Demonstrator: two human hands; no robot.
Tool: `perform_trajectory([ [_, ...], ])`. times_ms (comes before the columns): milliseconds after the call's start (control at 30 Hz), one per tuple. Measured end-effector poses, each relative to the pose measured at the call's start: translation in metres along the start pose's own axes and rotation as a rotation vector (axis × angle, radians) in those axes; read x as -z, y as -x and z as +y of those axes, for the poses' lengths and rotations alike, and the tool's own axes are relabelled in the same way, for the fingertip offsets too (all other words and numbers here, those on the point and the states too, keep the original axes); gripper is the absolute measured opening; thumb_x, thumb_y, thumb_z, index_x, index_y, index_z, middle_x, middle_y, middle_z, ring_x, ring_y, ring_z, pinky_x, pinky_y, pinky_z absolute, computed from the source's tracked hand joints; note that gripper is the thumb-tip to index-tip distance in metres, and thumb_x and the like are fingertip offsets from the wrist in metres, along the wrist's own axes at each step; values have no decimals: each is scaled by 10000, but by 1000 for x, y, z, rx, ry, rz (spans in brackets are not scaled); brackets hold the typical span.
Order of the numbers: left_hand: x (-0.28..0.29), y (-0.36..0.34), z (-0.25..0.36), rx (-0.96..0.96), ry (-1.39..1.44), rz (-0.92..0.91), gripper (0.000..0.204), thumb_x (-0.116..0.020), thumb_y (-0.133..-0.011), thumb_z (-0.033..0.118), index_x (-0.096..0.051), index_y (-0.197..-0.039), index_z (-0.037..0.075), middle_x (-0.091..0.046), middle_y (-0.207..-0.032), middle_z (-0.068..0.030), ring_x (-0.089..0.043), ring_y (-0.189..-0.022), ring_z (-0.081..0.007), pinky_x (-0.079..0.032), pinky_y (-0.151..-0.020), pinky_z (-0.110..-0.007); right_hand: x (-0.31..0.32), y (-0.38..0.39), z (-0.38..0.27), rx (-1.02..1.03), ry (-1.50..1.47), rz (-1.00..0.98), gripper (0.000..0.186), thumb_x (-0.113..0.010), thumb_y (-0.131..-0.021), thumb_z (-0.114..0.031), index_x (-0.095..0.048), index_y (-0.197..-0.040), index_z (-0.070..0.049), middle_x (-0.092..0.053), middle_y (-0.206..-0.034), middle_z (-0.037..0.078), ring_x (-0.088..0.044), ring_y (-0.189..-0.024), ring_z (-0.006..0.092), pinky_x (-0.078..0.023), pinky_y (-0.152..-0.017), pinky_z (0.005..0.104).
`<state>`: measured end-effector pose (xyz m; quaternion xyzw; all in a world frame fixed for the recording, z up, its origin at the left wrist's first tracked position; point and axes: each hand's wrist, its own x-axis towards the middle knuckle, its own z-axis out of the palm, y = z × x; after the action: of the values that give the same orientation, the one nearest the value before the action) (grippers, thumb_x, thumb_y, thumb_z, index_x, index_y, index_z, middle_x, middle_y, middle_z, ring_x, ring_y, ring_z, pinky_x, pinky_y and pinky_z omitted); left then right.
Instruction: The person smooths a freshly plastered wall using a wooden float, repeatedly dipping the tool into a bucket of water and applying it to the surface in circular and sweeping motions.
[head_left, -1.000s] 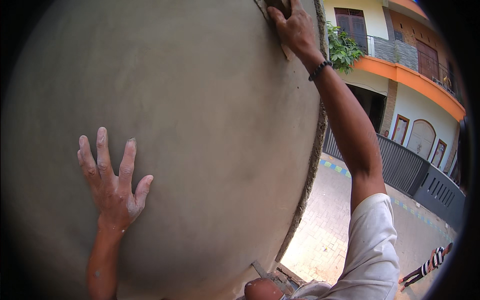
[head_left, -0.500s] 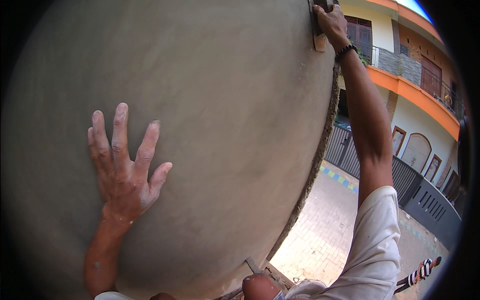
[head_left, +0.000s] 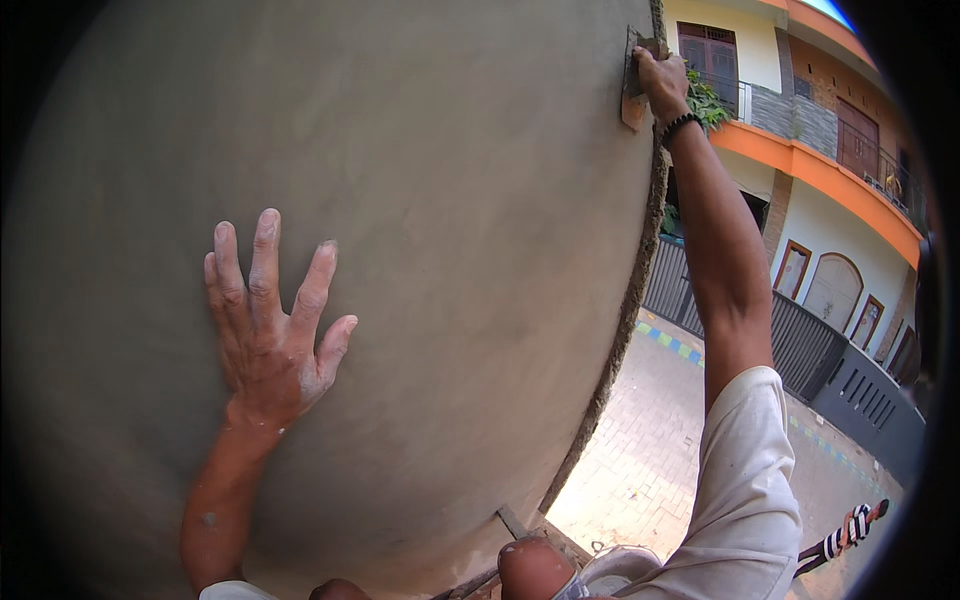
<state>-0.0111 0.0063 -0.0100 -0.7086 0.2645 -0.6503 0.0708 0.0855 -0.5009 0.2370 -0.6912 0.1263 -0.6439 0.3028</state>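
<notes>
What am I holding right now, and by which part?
Your right hand holds a trowel from its back side, the exact grip hidden; your left hand is spread open, holding nothing.

A trowel at the edge of my smooth grey wall.
The flat trowel (head_left: pixel 632 108) sits in my right hand (head_left: pixel 662 85), high up beside the wall's right edge, its long blade nearly upright against the plaster; the lower end pokes out below my fingers, brownish orange, while the upper part looks dark and smeared with grey. The plastered wall (head_left: pixel 430 300) rises before me, grey-brown and mostly even, clouded with faint darker and lighter patches, its right border (head_left: pixel 622 365) a rough, crumbly strip running from top to bottom.
</notes>
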Motion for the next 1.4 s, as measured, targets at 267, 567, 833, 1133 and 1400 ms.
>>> perform_trajectory([
  [267,4,4,-6,0,-66,5,609,-675,-873,361,-523,-1425,154,-271,-1598,-200,-170,-1475,-485,-225,-1162,-642,-8,252,-13,588,-251,-98,467,-712,-881,-301,-517,-1185,-4,-655,-1030,249,-631,-1021,461,-491,-916,496],
  [567,2,-4,5,-38,-95,4,540,-618,-929,361,-541,-1415,139,-288,-1596,-182,-184,-1478,-467,-258,-1167,-609,-3,90,27,173,-111,176,503,-688,-886,-356,-535,-1174,27,-668,-1065,279,-644,-1020,436,-507,-872,464],
  [833,-3,-7,3,-38,-93,17,511,-617,-928,388,-572,-1387,167,-312,-1584,-180,-228,-1457,-472,-266,-1147,-624,15,415,177,-304,-261,32,441,-694,-907,-281,-497,-1169,14,-653,-991,238,-645,-925,434,-504,-826,493],
  [1133,28,-12,-16,-32,-158,18,528,-548,-996,398,-485,-1474,182,-267,-1603,-153,-162,-1478,-454,-196,-1168,-608,17,272,108,-73,-204,24,461,-701,-892,-325,-529,-1172,-2,-647,-1051,248,-626,-982,444,-491,-853,492],
  [1400,-1,15,-18,-8,-350,-82,661,-310,-1023,598,-377,-1544,196,-189,-1652,-112,-156,-1503,-407,-172,-1176,-613,11,501,106,130,-229,-202,442,-732,-877,-270,-538,-1197,-36,-612,-1067,180,-598,-1014,372,-453,-868,485],
])
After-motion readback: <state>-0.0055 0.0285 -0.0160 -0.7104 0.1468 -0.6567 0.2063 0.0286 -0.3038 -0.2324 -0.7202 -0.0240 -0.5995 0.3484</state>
